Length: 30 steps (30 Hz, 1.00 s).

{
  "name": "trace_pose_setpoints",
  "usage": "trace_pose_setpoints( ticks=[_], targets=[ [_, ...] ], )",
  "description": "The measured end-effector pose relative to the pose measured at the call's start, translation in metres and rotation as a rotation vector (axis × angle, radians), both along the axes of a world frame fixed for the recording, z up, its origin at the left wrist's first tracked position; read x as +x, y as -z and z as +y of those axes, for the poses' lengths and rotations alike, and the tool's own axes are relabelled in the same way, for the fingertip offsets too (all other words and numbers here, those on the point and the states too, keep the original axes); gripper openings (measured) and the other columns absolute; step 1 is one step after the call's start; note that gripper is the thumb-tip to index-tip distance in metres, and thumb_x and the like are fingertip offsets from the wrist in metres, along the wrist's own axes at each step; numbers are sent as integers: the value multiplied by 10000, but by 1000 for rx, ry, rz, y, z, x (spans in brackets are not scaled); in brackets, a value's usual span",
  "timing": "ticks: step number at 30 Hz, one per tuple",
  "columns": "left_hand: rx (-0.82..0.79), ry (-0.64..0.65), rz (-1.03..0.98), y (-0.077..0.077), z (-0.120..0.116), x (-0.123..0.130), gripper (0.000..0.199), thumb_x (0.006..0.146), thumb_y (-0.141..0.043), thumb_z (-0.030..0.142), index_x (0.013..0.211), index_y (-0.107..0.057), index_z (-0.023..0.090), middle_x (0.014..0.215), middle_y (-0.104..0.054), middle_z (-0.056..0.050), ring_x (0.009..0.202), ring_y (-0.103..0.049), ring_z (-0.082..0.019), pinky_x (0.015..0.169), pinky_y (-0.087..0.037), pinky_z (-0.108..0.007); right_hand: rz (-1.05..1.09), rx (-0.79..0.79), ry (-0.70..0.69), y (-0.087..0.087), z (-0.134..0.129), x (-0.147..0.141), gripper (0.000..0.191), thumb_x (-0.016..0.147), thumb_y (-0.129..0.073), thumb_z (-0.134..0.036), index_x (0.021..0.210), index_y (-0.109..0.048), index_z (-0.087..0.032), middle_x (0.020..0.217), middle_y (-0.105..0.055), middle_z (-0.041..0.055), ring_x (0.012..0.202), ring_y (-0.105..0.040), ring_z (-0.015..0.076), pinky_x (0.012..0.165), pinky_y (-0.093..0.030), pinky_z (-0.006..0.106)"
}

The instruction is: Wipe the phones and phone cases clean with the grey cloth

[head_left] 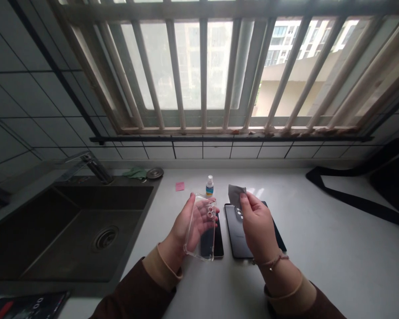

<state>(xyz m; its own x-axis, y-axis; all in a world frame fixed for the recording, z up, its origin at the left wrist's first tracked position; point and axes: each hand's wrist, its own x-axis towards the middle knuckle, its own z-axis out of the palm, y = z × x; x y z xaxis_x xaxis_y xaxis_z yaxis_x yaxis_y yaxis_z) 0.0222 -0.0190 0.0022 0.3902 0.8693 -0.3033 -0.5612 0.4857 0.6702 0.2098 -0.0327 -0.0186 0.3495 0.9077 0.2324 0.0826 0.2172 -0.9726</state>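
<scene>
Our left hand (182, 223) cradles a clear phone case (208, 246) tilted up off the white counter (319, 257), fingers spread behind it, just above a dark phone (219, 237) lying face down, while our right hand (257, 226) pinches a grey cloth (236, 193) narrowly between thumb and fingers, right over the camera end of a second phone (236, 239). At twelve o'clock from the hands stands a small white-capped bottle (209, 186), with a pink sticky note (180, 186) at eleven o'clock. A dark sink (69, 230) sits at nine o'clock, and a black strap (352, 199) lies at three o'clock.
</scene>
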Motion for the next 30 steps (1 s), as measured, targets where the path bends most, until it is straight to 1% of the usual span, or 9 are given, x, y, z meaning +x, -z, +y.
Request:
trace_pose_setpoints(
  ticks=[2, 5, 8, 11, 17, 21, 24, 27, 30],
  targets=[
    [15, 29, 1, 2, -2, 3, 636, 1079, -391, 590, 1246, -694, 56, 973, -748, -185, 752, -712, -215, 691, -593, -318, -244, 94, -58, -2, -7, -4, 316, 1052, -591, -407, 1208, -788, -215, 1154, -819, 96, 1075, -776, 286, 1007, -617, 471],
    [-10, 7, -39, 4, -4, 9, 593, 1086, -411, 561, 1216, -712, 67, 982, -755, -177, 822, -734, -224, 765, -603, -322, -470, 316, -303, 1, -14, -16, 375, 1068, -527, -217, 1396, -700, -275, 1371, -746, 76, 1294, -706, 272, 1216, -482, 536],
    [-41, -54, -92, 5, -3, 13, 559, 1091, -422, 528, 1197, -716, 65, 1024, -771, -202, 977, -757, -271, 921, -603, -372, -607, 467, -472, 5, -15, -24, 465, 1048, -496, -108, 1452, -652, -275, 1455, -689, 74, 1392, -629, 243, 1276, -411, 544],
    [-52, -100, -46, 4, -1, 13, 586, 1086, -417, 544, 1194, -715, 51, 957, -771, -202, 931, -767, -282, 906, -613, -390, -631, 506, -555, 4, -15, -24, 451, 1038, -526, -93, 1428, -664, -272, 1420, -711, 82, 1368, -648, 228, 1283, -396, 539],
    [-68, -235, 94, -2, 3, 5, 576, 1093, -390, 542, 1204, -693, 65, 884, -739, -151, 711, -720, -200, 700, -609, -305, -446, 414, -832, -13, -21, -18, 415, 1051, -554, -122, 1392, -679, -322, 1391, -728, 26, 1341, -663, 218, 1309, -345, 529],
    [-30, -255, 87, -1, 8, -3, 590, 1087, -379, 569, 1205, -677, 73, 877, -718, -142, 647, -677, -177, 622, -581, -278, -388, 333, -932, -24, -26, -18, 350, 1053, -589, -173, 1339, -721, -327, 1293, -781, 2, 1264, -718, 223, 1303, -350, 520],
    [7, -289, 70, -1, 9, -6, 580, 1086, -385, 569, 1195, -675, 79, 887, -708, -140, 665, -668, -177, 626, -580, -275, -357, 314, -973, -30, -29, -16, 328, 1047, -583, -174, 1294, -751, -311, 1113, -838, -22, 1057, -810, 188, 1271, -395, 522],
    [39, -314, 78, -2, 7, -4, 552, 1083, -410, 559, 1188, -681, 90, 903, -706, -133, 687, -658, -170, 632, -574, -263, -315, 221, -1005, -32, -30, -14, 268, 1051, -586, -236, 1215, -795, -280, 888, -828, -41, 730, -778, 131, 1149, -541, 460],
    [31, -302, 100, -4, 6, -1, 550, 1081, -410, 567, 1196, -668, 95, 892, -698, -118, 676, -646, -163, 619, -560, -256, -134, 11, -1011, -27, -27, -15, 277, 1051, -612, -382, 1111, -824, -213, 918, -816, 23, 790, -762, 164, 901, -647, 357]
  ],
)
